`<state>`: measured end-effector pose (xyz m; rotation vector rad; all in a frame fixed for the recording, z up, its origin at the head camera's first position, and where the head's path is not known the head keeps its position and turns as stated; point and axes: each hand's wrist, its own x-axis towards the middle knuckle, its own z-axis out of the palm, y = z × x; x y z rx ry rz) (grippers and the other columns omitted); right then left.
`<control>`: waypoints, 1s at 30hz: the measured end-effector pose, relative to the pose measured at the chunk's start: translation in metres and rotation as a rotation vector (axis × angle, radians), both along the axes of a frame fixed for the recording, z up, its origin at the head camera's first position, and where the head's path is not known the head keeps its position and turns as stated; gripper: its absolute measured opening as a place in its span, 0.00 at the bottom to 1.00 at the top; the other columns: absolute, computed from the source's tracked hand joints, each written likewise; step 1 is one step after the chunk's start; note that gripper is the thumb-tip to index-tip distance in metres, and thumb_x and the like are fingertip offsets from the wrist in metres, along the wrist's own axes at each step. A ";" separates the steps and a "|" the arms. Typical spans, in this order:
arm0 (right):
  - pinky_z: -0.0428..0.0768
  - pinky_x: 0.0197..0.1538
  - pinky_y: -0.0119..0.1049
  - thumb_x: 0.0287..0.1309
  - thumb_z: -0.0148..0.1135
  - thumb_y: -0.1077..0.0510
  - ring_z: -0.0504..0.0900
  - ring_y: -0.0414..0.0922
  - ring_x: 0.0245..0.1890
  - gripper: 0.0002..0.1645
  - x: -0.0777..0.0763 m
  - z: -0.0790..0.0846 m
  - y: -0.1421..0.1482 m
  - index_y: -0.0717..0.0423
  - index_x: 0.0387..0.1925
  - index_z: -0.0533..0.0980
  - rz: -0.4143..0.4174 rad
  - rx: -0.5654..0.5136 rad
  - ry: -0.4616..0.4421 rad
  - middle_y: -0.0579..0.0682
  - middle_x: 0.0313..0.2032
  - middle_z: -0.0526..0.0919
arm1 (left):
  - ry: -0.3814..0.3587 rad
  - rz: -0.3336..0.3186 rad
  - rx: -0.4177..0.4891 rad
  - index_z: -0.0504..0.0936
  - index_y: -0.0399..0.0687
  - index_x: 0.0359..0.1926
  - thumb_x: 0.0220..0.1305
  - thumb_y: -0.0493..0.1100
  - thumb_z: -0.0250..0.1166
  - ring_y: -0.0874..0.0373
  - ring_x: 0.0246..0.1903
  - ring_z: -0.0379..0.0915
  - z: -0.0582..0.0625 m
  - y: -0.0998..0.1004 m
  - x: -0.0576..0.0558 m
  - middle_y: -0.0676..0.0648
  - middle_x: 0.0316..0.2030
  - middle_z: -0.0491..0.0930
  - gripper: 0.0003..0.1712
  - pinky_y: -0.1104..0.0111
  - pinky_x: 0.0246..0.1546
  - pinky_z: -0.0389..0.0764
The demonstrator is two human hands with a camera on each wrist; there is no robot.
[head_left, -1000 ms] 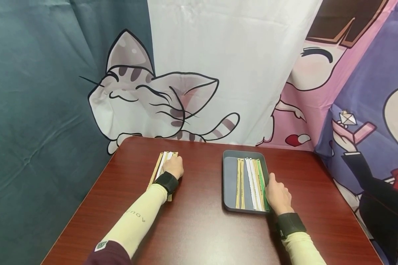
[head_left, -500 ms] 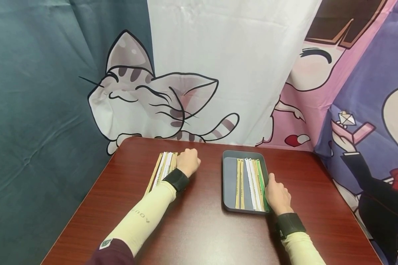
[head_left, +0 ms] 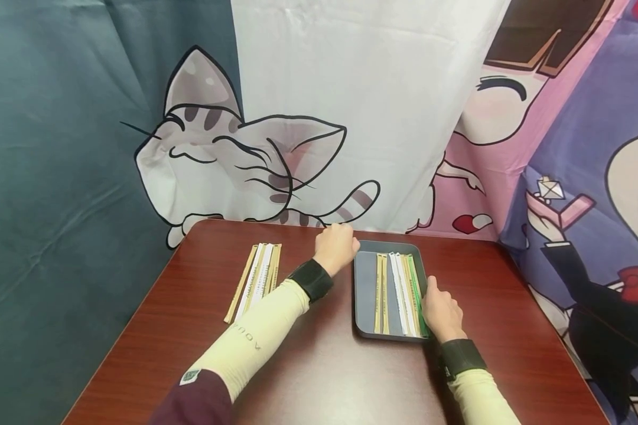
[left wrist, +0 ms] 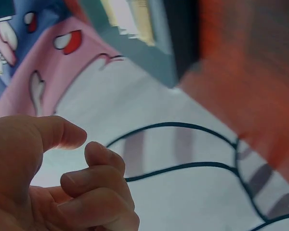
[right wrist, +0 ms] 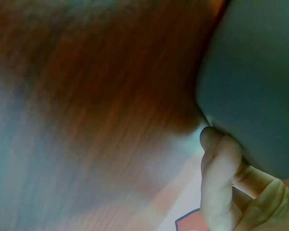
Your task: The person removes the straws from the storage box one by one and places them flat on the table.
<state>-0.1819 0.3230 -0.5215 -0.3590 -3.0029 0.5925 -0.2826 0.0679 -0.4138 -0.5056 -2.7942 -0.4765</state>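
- Two hands are in view over a dark red wooden surface (head_left: 308, 366), both arms in cream sleeves with black wrist straps.
- Right hand (head_left: 442, 310): nearest to the viewer, resting against the right rim of the grey tray (head_left: 364, 295). The right wrist view shows a finger (right wrist: 219, 178) curled against the tray's outer wall, so the hand grips the rim.
- Grey tray: lies flat on the right half of the surface, long side running away from the viewer. Its left part is bare.
- Strips in the tray (head_left: 399, 292): long, thin, laid side by side lengthwise. Two tan ones sit toward the middle; white, tan and green ones sit toward the right, the green one just beside the right hand.
- Loose strips on the surface (head_left: 255, 280): a bundle of tan and white ones on the left half, well apart from the tray, touched by neither hand.
- Left hand (head_left: 336, 249): farther back, just beside the tray's far left corner, between the loose bundle and the tray. The left wrist view shows its fingers (left wrist: 94, 185) loosely curled toward the thumb with nothing between them.
- Backdrop (head_left: 319, 118): a hanging cloth behind the far edge of the surface, printed with a grey striped cartoon cat at left and pink and purple cartoon figures at right.
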 end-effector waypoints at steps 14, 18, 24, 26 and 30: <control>0.72 0.24 0.53 0.70 0.51 0.62 0.78 0.59 0.23 0.09 -0.002 0.001 -0.003 0.56 0.46 0.62 0.002 0.007 0.015 0.61 0.25 0.77 | 0.032 -0.067 -0.043 0.84 0.47 0.30 0.68 0.47 0.63 0.49 0.30 0.86 0.022 0.056 0.010 0.45 0.33 0.87 0.12 0.57 0.25 0.83; 0.72 0.23 0.52 0.70 0.50 0.61 0.78 0.58 0.22 0.08 -0.003 0.002 -0.003 0.56 0.46 0.62 -0.002 0.010 0.017 0.61 0.24 0.77 | 0.040 -0.076 -0.036 0.84 0.46 0.31 0.68 0.46 0.63 0.50 0.30 0.86 0.022 0.067 0.011 0.44 0.33 0.87 0.11 0.58 0.25 0.83; 0.72 0.23 0.52 0.70 0.50 0.61 0.78 0.58 0.23 0.08 -0.003 0.002 -0.004 0.55 0.46 0.62 -0.006 0.008 0.023 0.61 0.25 0.77 | 0.002 -0.080 -0.043 0.85 0.45 0.38 0.71 0.47 0.61 0.48 0.35 0.86 0.013 0.079 0.012 0.44 0.36 0.88 0.12 0.56 0.28 0.85; 0.72 0.24 0.53 0.70 0.50 0.61 0.79 0.59 0.23 0.08 -0.002 0.003 -0.004 0.56 0.46 0.62 -0.007 0.008 0.018 0.62 0.25 0.77 | -0.008 -0.082 -0.047 0.85 0.45 0.39 0.72 0.47 0.60 0.48 0.36 0.86 0.009 0.082 0.013 0.44 0.38 0.88 0.12 0.56 0.29 0.85; 0.72 0.24 0.53 0.70 0.51 0.62 0.79 0.59 0.23 0.09 0.001 0.003 -0.004 0.57 0.47 0.62 -0.008 0.013 0.004 0.62 0.25 0.77 | -0.018 -0.083 -0.037 0.84 0.45 0.40 0.71 0.46 0.60 0.48 0.35 0.87 0.001 0.088 0.012 0.43 0.38 0.88 0.10 0.56 0.30 0.85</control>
